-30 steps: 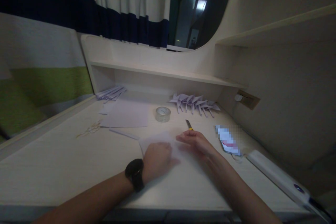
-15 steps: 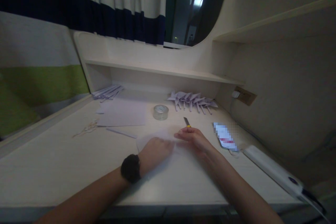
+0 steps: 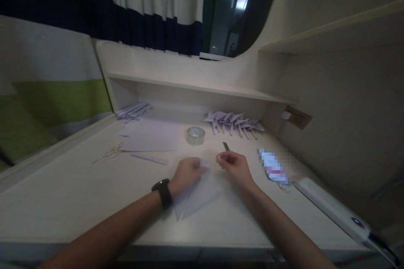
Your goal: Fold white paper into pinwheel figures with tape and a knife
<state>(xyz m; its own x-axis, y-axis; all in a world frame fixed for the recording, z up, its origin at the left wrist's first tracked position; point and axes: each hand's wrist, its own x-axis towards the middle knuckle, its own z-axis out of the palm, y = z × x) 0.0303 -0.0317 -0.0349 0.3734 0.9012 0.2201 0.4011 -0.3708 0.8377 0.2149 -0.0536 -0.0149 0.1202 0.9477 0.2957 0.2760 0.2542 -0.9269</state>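
My left hand [image 3: 188,173], with a black watch [image 3: 163,191] on its wrist, is closed on the upper part of a white sheet of paper [image 3: 200,197]. The paper shows slits or folds and pointed corners toward me, somewhat blurred. To its right, my right hand [image 3: 235,166] is raised just off the paper with thumb and fingers pinched together; what they hold, if anything, is too small to make out. A utility knife [image 3: 226,146] lies just beyond the right hand, its handle hidden behind it. A roll of clear tape [image 3: 195,135] rests farther back.
Several paper pinwheels [image 3: 232,122] lie at the back right. Paper sheets [image 3: 151,134], rolled paper sticks [image 3: 134,111], a single stick [image 3: 149,159] and thin strings [image 3: 109,152] are on the left. A phone [image 3: 273,166] and a white power strip [image 3: 331,208] lie at right.
The paper has turned, so its pointed corners now face me. My left hand has shifted its grip to the paper's upper part. My right hand's fingers have curled in. The view has shifted slightly.
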